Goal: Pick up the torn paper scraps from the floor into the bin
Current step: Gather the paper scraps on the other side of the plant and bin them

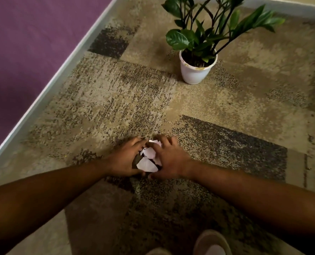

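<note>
Two hands cupped on the carpet (226, 100), left hand (124, 159) and right hand (169, 159) with fingers curled round white paper scraps (147, 163) — heap partly hidden, its direction unclear, shoe (211, 242) cut off.

We stretch both arms forward and down; our left hand (124, 159) and right hand (168, 159) cup together, fingers curled inward.

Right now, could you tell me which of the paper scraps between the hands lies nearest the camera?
The large flat scrap at the bottom of the pile, down by the wrists. The other scraps sit beyond it, toward the fingertips.
</note>
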A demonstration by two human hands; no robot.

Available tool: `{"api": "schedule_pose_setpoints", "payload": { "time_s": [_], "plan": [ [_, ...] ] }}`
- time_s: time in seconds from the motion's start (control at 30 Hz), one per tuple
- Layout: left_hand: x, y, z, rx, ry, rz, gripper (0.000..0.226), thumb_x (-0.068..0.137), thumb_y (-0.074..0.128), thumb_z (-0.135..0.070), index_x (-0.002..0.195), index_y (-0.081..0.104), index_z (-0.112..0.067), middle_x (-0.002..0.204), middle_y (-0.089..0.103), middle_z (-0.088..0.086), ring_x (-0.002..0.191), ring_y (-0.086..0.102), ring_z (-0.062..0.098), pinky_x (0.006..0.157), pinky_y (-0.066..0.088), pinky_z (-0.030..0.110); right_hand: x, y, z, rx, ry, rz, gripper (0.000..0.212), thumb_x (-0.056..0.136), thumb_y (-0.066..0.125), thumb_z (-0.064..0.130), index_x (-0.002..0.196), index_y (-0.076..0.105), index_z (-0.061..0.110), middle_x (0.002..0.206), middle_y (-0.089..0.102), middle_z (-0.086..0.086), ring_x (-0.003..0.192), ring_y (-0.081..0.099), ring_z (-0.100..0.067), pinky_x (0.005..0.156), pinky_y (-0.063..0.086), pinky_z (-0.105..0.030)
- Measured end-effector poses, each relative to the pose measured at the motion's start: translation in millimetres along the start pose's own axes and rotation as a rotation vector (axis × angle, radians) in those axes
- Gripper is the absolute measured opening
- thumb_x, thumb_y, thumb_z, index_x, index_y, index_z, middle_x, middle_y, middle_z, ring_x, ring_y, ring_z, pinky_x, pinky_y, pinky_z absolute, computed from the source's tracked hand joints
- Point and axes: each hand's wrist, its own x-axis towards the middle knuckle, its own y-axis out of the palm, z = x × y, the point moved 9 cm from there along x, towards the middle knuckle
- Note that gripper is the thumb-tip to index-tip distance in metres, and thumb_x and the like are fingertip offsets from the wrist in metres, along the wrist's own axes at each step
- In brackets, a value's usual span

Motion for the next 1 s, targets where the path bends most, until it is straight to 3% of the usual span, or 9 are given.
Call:
{"api": "schedule_pose_setpoints", "payload": {
  "time_s": [0.1,0.3,0.5,0.6,0.7,0.83,1.0],
  "plan": [
    [-3,2,-5,-0.056,0.030,-0.108,0.099,0.071,0.077,-0.050,0.151,0.030,-0.018,0.145,0.035,0.001,0.130,0.040,0.017,0.106,0.040,0.037,-2,12,9,-0.123,-0.020,-0.117,0.107,0.072,0.065,0.079,0.156,0.017,0.036,0.162,0.018,-0.010,0.135,0.026,-0.040,0.101,0.049,-0.053],
    [-1,-6,-8,-0.269,-0.087,-0.344,0.053,0.076,0.081,-0.022,0.125,0.062,-0.017,0.110,0.057,-0.006,0.096,0.061,0.010,0.082,0.056,0.032,-4,6,15,-0.109,-0.064,-0.177,0.060,0.095,0.061,0.050,0.149,0.040,0.036,0.153,0.033,-0.007,0.134,0.030,-0.040,0.092,0.057,-0.052],
    [1,-15,-17,-0.236,-0.098,-0.408,0.029,0.070,0.086,-0.019,0.096,0.074,-0.015,0.083,0.061,-0.005,0.077,0.058,0.014,0.068,0.051,0.031,2,-7,7,-0.164,-0.135,-0.195,0.057,0.095,0.066,0.021,0.146,0.042,0.030,0.144,0.046,-0.006,0.125,0.044,-0.038,0.078,0.062,-0.048],
    [1,-14,-17,-0.220,-0.118,-0.432,0.020,0.072,0.083,-0.021,0.089,0.074,-0.017,0.082,0.062,-0.007,0.077,0.058,0.015,0.065,0.045,0.030,5,-7,-2,-0.164,-0.138,-0.209,0.066,0.089,0.071,0.013,0.147,0.043,0.030,0.143,0.048,-0.003,0.122,0.047,-0.034,0.078,0.062,-0.045],
    [2,-13,-21,-0.168,-0.076,-0.413,0.010,0.080,0.077,-0.026,0.088,0.074,-0.020,0.085,0.061,-0.009,0.079,0.053,0.009,0.064,0.033,0.026,4,-16,-3,-0.127,-0.156,-0.239,0.053,0.092,0.066,0.012,0.142,0.052,0.024,0.143,0.050,-0.001,0.121,0.047,-0.027,0.089,0.057,-0.042],
    [5,-7,-14,-0.159,-0.088,-0.367,0.007,0.087,0.069,-0.016,0.091,0.069,-0.021,0.090,0.056,-0.010,0.075,0.047,-0.001,0.062,0.031,0.016,7,-32,-16,-0.054,-0.178,-0.254,0.041,0.094,0.062,0.008,0.134,0.060,0.018,0.143,0.054,-0.004,0.127,0.051,-0.025,0.104,0.047,-0.037],
    [9,4,-14,-0.180,-0.086,-0.308,0.025,0.092,0.054,-0.007,0.115,0.057,-0.015,0.111,0.051,0.001,0.101,0.046,0.014,0.084,0.039,0.032,7,-33,-48,0.203,-0.122,-0.213,0.022,0.086,0.066,0.003,0.100,0.068,0.020,0.128,0.063,0.000,0.112,0.060,-0.014,0.098,0.045,-0.024]
  ]
}}
